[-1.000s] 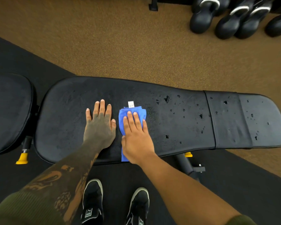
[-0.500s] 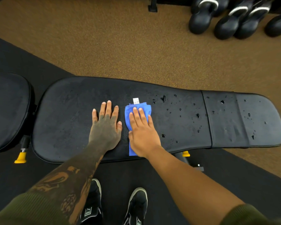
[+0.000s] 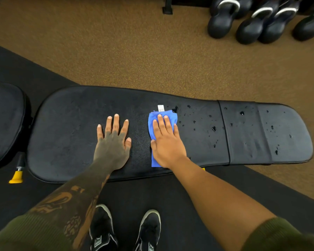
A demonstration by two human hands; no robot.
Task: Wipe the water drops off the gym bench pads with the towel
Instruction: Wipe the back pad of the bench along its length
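Observation:
The long black bench pad [image 3: 65, 127] lies across the view. A folded blue towel [image 3: 153, 122] with a white tag sits on its middle, and my right hand [image 3: 166, 142] presses flat on it with straight fingers. My left hand [image 3: 112, 142] rests flat on the pad a little to the left of the towel, fingers spread. Water drops [image 3: 214, 128] dot the pad to the right of the towel, up to the right end. The pad's left part looks dull and without drops. A second black pad [image 3: 4, 122] shows at the far left edge.
Several black kettlebells [image 3: 223, 20] stand on the brown floor at the top right. A yellow adjustment knob [image 3: 16, 177] sticks out under the gap between the pads. My two black shoes [image 3: 101, 230] stand on the dark mat in front of the bench.
My right hand has slid the towel to the right along the pad, toward the drops. My left hand has stayed flat on the pad, and the gap between the hands has widened.

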